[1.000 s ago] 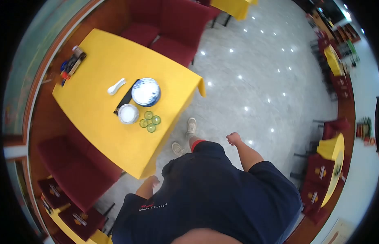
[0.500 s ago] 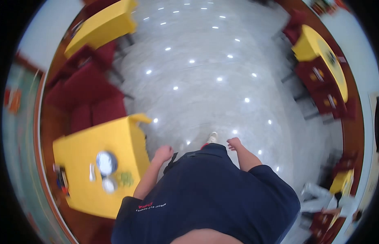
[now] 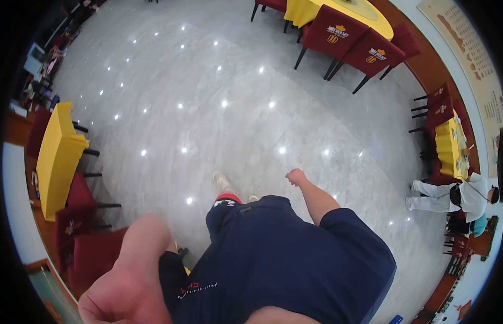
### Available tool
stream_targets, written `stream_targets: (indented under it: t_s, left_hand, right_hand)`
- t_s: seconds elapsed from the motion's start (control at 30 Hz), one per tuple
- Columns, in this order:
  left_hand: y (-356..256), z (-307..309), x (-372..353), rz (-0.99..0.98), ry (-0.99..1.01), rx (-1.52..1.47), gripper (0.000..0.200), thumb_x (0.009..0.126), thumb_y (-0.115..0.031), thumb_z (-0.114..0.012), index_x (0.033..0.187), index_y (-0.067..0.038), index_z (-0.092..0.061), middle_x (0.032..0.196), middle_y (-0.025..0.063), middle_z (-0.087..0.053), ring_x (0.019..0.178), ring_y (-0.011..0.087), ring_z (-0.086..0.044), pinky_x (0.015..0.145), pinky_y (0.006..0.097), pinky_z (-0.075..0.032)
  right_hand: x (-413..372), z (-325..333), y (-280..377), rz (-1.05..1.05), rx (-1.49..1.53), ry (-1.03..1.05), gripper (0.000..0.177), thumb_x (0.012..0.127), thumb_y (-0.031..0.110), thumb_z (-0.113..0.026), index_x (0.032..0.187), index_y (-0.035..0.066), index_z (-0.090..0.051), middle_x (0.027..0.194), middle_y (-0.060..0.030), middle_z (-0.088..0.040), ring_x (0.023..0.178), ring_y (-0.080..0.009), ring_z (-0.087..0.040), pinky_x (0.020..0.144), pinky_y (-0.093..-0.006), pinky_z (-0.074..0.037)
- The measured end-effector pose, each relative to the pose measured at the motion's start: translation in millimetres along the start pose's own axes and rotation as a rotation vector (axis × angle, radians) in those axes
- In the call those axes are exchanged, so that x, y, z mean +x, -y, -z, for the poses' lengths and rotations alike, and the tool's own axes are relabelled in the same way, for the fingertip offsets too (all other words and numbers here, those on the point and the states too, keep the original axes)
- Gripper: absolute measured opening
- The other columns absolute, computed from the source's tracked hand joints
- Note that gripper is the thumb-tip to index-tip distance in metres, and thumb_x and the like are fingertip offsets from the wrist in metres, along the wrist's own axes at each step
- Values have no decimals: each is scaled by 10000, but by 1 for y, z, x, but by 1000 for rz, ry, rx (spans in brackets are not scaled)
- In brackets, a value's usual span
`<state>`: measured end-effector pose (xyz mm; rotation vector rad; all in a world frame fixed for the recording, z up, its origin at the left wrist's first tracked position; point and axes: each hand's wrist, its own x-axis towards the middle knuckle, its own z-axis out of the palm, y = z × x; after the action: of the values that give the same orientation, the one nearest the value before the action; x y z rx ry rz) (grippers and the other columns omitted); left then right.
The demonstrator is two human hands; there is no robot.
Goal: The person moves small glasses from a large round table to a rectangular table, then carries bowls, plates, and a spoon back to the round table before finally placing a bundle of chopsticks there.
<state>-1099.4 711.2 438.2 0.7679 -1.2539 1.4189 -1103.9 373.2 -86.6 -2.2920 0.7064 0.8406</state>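
My right hand hangs in front of my right hip over the grey tiled floor. Its fingers are curled in, and nothing shows in them. Close to the camera at the lower left is my left hand, raised with the elbow bent. Its fingers are mostly hidden at the bottom edge of the view, so I cannot see whether it holds anything. Below me, one beige shoe is stretched forward under the dark shorts.
Yellow-covered tables with dark red chairs line the left side. At the upper right stands a round yellow-clothed table with red chairs. A person in white stands at the right, near another yellow table.
The view has turned right and moved on, and the table with dishes at the left is gone from sight. My left hand has risen towards the camera. The right hand remains low.
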Motion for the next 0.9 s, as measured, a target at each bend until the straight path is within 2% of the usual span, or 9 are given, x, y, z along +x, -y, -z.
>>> stream_targets:
  t_s: [0.03,0.07,0.2,0.3,0.37,0.47,0.6,0.8,0.9]
  left_hand:
    - [13,-3,-1,108,169,-40,178,825,-255,-424,970,-163,-471,930,-81,-486,635,56,-412,487,219,-300]
    - [28,-7,-9,133,18,-78,157,808,-199,-428,953,-156,-471,897,-115,-472,567,41,-398,438,217,-271]
    - [87,6,-21,297,179,-259,86,799,-149,-433,864,-153,-489,870,-128,-463,537,39,-395,446,201,-268]
    - [140,13,-27,339,134,-421,60,785,-128,-455,829,-149,-490,846,-121,-455,534,35,-395,446,195,-267]
    - [183,18,-31,316,126,-485,53,779,-114,-462,816,-145,-484,829,-118,-447,535,29,-395,435,191,-259]
    - [250,12,-45,302,95,-621,51,769,-93,-473,799,-133,-476,788,-110,-433,532,18,-394,419,186,-246]
    - [316,0,-65,281,50,-812,56,753,-74,-492,790,-106,-464,734,-100,-422,522,1,-391,405,183,-241]
    - [399,-23,-106,124,25,-762,65,751,-60,-497,811,-53,-474,741,-55,-441,544,23,-415,432,173,-316]
    - [442,-47,-123,-17,16,-649,68,749,-51,-497,814,-38,-478,755,-35,-450,575,34,-433,465,173,-356]
  right_hand:
    - [8,4,9,-61,107,80,227,658,223,-525,704,14,-598,621,-100,-595,521,-197,-578,506,-327,-486]
    - [12,9,18,-121,190,112,250,676,223,-538,790,7,-590,704,-105,-605,567,-201,-590,509,-341,-488]
    - [33,39,37,-193,325,144,277,697,233,-542,846,1,-570,763,-115,-605,608,-204,-594,518,-343,-486]
    - [48,68,46,-291,417,73,292,713,238,-543,884,2,-549,818,-123,-600,641,-211,-595,529,-344,-484]
    - [59,91,60,-338,525,-13,247,686,210,-531,820,5,-565,732,-103,-601,595,-196,-594,495,-330,-489]
    - [75,123,82,-288,612,-149,252,688,205,-535,844,8,-558,762,-106,-598,612,-197,-592,507,-331,-489]
    - [98,126,92,-317,768,-156,262,717,234,-556,872,23,-539,792,-120,-586,639,-222,-581,547,-371,-478]
    - [135,112,69,-676,861,36,259,729,212,-553,914,31,-538,814,-124,-580,672,-240,-578,573,-384,-478]
    - [151,139,86,-751,909,5,258,739,209,-532,901,9,-545,810,-111,-586,693,-236,-580,565,-365,-467]
